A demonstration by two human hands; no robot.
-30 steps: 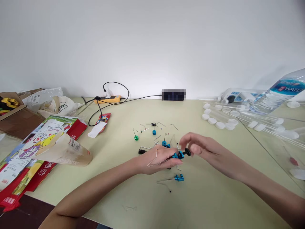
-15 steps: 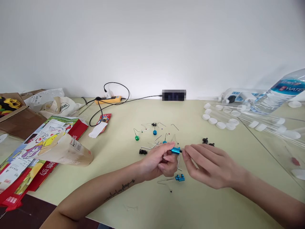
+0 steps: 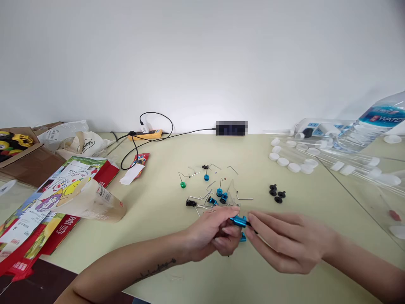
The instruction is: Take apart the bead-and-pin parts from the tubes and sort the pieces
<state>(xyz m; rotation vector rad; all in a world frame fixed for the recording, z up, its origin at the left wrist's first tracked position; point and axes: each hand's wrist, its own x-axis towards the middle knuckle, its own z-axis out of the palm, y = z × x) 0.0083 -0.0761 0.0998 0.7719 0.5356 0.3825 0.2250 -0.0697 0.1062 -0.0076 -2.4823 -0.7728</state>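
Cylinder (image 3: pixel 239 221), blue and gripped in our curled left hand (image 3: pixel 211 234), points lengthwise at our right hand (image 3: pixel 292 242), whose nearly closed fingertips (image 3: pixel 252 218) pinch its black stem (image 3: pixel 248 224).

On the blue label (image 3: pixel 384 114) of the tilted clear bottle (image 3: pixel 356 133), "WATE" is legible in white capitals, the word running to the picture's right edge. The pale bag (image 3: pixel 87 145) at left carries dark lettering of which only the ending "et" reads with confidence. Large white characters on the red part of the printed packaging (image 3: pixel 65 226), and small print on the cup (image 3: pixel 103 194) and the red packet (image 3: pixel 144 159), could not be read reliably.
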